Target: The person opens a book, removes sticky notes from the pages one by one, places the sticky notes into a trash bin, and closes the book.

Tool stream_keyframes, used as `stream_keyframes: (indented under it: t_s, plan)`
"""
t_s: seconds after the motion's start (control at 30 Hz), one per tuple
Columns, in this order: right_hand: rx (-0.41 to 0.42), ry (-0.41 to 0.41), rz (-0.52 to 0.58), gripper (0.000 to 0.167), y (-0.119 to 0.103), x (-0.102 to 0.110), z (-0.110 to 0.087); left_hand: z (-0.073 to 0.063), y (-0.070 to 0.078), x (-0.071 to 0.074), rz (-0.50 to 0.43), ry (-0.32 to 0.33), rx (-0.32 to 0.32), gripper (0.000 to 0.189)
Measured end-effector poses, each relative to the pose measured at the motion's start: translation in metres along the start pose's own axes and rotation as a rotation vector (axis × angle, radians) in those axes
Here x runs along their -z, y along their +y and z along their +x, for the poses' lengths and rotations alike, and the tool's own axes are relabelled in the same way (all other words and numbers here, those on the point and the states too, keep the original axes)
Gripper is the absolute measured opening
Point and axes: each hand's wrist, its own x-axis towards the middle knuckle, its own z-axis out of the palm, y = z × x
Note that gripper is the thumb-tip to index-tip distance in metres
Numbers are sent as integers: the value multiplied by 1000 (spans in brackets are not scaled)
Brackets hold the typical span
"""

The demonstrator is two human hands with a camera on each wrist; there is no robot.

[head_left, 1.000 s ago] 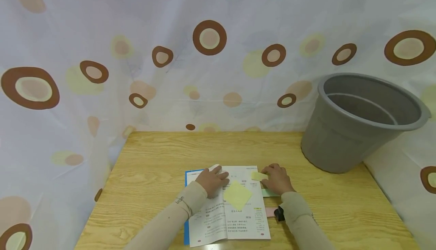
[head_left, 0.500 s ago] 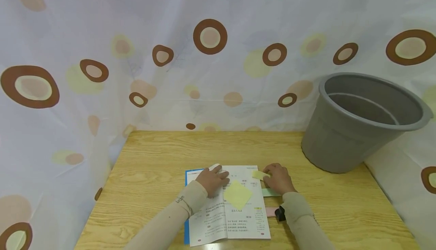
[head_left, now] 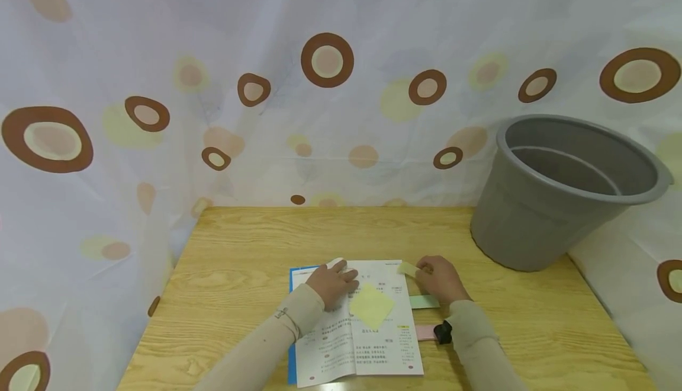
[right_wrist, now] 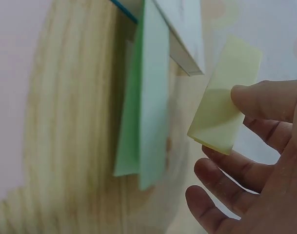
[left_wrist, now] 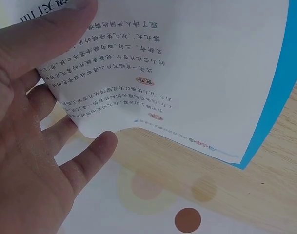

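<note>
Shift since the earlier frames: slightly outward from the open book (head_left: 386,352) with the right hand (head_left: 443,279), leaving the yellow paper strip (head_left: 408,269) more steeply tilted and more of the green paper tab (head_left: 424,301) bared.
Yellow paper strip: at the open book's upper right corner, overlapping the page in the head view, yet apart from the nearest book corner in the right wrist view; cannot tell whether touching the page.
Right hand: pinching the yellow paper strip toward its outer end, thumb on the visible face; remaining fingers loosely bent.
Key relation: leftward from the right hand, long axis sloping from the page corner down to the right; right hand clearly nearer than left.
Left hand (head_left: 333,284): fingers spread, resting on the left page beside the gutter, toward the upper edge.
Open book's right edge: bearing the green paper tab below the yellow paper strip, then the pink paper tab (head_left: 425,332) nearer the lower corner.
Right page: carrying a yellow sticky note (head_left: 372,306), turned like a diamond.
Open book's left edge: backed by a blue cover (head_left: 292,364).
Worktop (head_left: 240,246): supporting the open book between left and right edges, and a grey plastic bin (head_left: 524,219) by the back right corner.
</note>
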Motion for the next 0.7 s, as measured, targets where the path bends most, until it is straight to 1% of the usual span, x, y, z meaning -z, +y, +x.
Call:
stream_keyframes:
  t_s: [0.13, 0.27, 0.33, 0.53, 0.7]
  plan:
    - [5, 29, -12, 24, -10, 10, -4, 0, -1, 0, 4, 2, 0, 66]
    - [40, 74, -11, 22, -21, 18, -9, 0, -1, 0, 8, 0, -1, 66]
    - [75, 100, -3, 20, -26, 22, -12, 1, -1, -2, 17, -2, -3, 64]
    - [218, 186, 16, 12, -48, 40, -23, 4, -1, -5, 55, -11, -12, 57]
    - [283, 268, 16, 9, -69, 59, -33, 3, -1, -4, 66, 0, -17, 56]
